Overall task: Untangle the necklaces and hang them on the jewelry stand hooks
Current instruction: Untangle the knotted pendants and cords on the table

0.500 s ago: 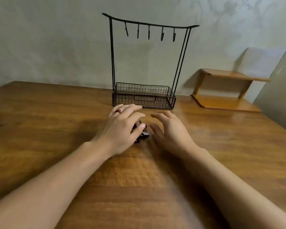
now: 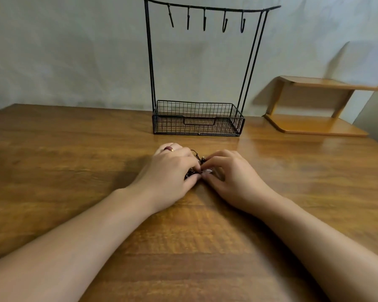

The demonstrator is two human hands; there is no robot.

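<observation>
**Both hands closed over a small dark tangle, most of it out of sight**

The necklaces (image 2: 197,162) lie bunched on the wooden table (image 2: 63,160), in front of the jewelry stand (image 2: 198,118) and apart from it. Little of them shows: a dark thin loop of cord rising behind the fingers, a few dark beads under the left thumb, and a pale shiny piece between the fingertips. How many necklaces are in the bunch cannot be told, since the hands cover nearly all of it.

The left hand (image 2: 172,171) has its fingers curled down over the tangle and pinches it at the thumb tip. One ring with a red stone (image 2: 169,148) sits on a finger of this hand. The right hand (image 2: 234,177) meets it from the other side, fingers bent, thumb and forefinger pinching the same bunch. Both forearms run out of the bottom edge.

The stand is black wire with one mesh basket at its base and a top bar whose left end is cut off by the frame. Five hooks (image 2: 204,20) hang from the bar, all bare. One small wooden shelf (image 2: 314,125) stands to the right, against the wall.
</observation>
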